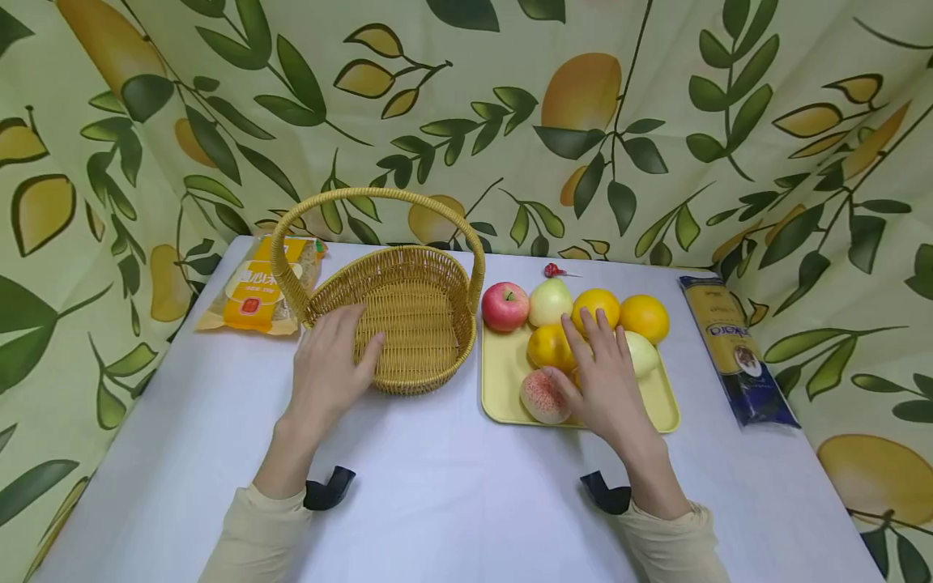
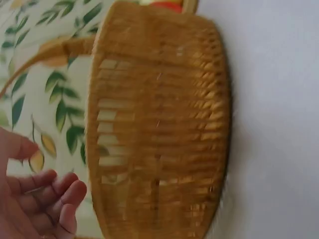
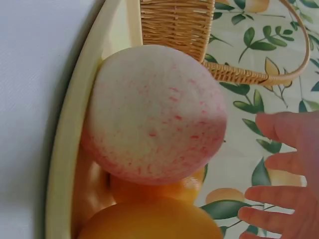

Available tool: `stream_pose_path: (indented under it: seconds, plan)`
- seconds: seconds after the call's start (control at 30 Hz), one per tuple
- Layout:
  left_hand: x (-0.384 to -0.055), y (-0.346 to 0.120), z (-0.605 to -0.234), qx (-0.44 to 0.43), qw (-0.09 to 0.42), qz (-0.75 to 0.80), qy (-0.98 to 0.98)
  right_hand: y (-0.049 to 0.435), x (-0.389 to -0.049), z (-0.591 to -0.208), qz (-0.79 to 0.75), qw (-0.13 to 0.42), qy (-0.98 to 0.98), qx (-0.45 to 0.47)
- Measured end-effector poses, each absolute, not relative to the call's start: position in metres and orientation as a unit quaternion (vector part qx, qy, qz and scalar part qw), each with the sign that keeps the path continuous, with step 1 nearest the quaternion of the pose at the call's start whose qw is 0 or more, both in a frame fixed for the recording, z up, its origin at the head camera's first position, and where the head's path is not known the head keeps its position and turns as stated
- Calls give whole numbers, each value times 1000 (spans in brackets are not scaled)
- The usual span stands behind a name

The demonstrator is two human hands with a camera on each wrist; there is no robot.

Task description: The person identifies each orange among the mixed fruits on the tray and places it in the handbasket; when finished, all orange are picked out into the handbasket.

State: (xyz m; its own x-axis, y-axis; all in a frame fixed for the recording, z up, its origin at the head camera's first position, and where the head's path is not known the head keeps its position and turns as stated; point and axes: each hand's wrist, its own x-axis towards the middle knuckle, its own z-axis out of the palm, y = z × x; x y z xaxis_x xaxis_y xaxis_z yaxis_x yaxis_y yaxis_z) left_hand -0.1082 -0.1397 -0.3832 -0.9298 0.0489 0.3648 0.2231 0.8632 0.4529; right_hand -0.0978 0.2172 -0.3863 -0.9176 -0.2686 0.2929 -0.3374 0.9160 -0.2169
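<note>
A wicker basket [image 1: 408, 324] with a tall arched handle stands left of centre in the head view. My left hand [image 1: 331, 356] hovers at its near left rim with relaxed fingers, holding nothing. To the right lies a yellow tray [image 1: 503, 397] loaded with fruit. Above it my right hand [image 1: 601, 376] spreads its fingers, also holding nothing. A speckled peach [image 3: 154, 114] sits at the tray's near edge, beside the right thumb. Around it are a red apple [image 1: 505, 307], a pale green pear [image 1: 550, 303] and several oranges [image 1: 645, 318]. The right hand partly hides some fruit.
An orange-and-clear food bag [image 1: 255, 291] lies behind the basket on the left. On the far right is a blue-and-gold packet [image 1: 736, 348]. A small red item [image 1: 554, 270] rests behind the tray. Leaf-patterned cloth [image 1: 466, 121] hangs around the white table [image 1: 437, 502].
</note>
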Motion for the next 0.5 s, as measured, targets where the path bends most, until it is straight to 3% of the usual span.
stream_pose_path:
  seconds: [0.07,0.13,0.3,0.5]
  plan:
    - [-110,-149,-380,-22,201,-308,-929,220,-101,-387,155,156,-964,152]
    - [-111,-161,-379,42,198,-340,-919,223,-104,-389,172,168,-960,145]
    - [-116,-187,-384,147,119,-352,-917,232,-110,-396,190,148,-963,119]
    - [-119,-194,-394,147,60,-355,-921,236,-108,-391,152,112,-978,89]
